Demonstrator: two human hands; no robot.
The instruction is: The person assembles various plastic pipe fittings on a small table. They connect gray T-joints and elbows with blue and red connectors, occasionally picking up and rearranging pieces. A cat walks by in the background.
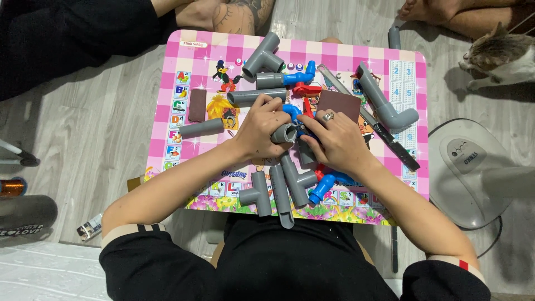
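Two hands closed on plastic plumbing parts at the middle of a small pink checked table (184, 53).

The left hand (262, 129) curls shut around a short grey pipe piece (284, 133), open end facing 5 o'clock. The right hand (334, 140), ring on one finger, pinches a blue fitting (291, 111) at 10 o'clock of its knuckles; the join is hidden under the fingers. Smooth grey tees (261, 57), an elbow pipe (384, 103) and a brown block (197, 105) lie around.

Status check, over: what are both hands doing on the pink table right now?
Left hand gripping grey pipe piece. Right hand closed on the blue fitting beside it. Loose grey pipes and tees crowd pink table around both hands.
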